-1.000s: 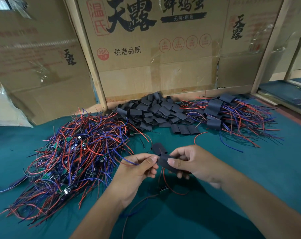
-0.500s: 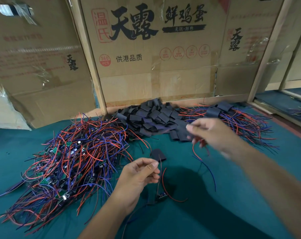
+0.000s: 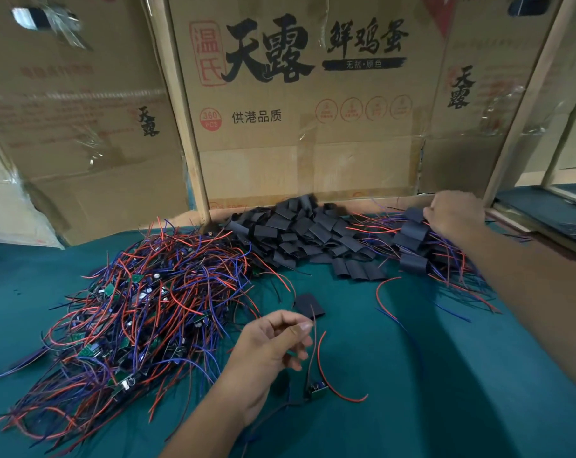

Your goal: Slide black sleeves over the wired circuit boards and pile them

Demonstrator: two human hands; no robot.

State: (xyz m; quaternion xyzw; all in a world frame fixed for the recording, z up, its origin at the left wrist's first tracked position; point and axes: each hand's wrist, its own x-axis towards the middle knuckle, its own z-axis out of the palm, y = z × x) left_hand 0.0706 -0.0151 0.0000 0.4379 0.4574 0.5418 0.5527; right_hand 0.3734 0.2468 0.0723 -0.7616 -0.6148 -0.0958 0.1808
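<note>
1. Compared with half a second earlier, the right hand (image 3: 453,213) had been carried from mid-air over to the far-right pile of sleeved boards with red and blue wires (image 3: 422,249). It was seen resting on top of that pile with fingers curled; whether a sleeved piece was actually gripped couldn't be made out.
2. The left hand (image 3: 273,345) was pretty much where it had been, thumb and forefinger pinched on thin dark and red leads, with a small green wired circuit board (image 3: 318,390) dangling below it just over the teal felt-covered table (image 3: 445,391).
3. One loose flat black sleeve (image 3: 308,305) was left lying on the felt just beyond the left hand, same spot as before.
4. The heap of empty matte black sleeves (image 3: 306,233) was stacked against the back, between the two wire piles.
5. A big tangled mound of unsleeved boards with red, blue and purple wires (image 3: 141,312) was spread to the left, green board corners poking through.
6. Behind everything, brown printed cardboard cartons (image 3: 306,127) were propped up, with wooden posts (image 3: 181,110) in front and crinkled clear tape on them.
</note>
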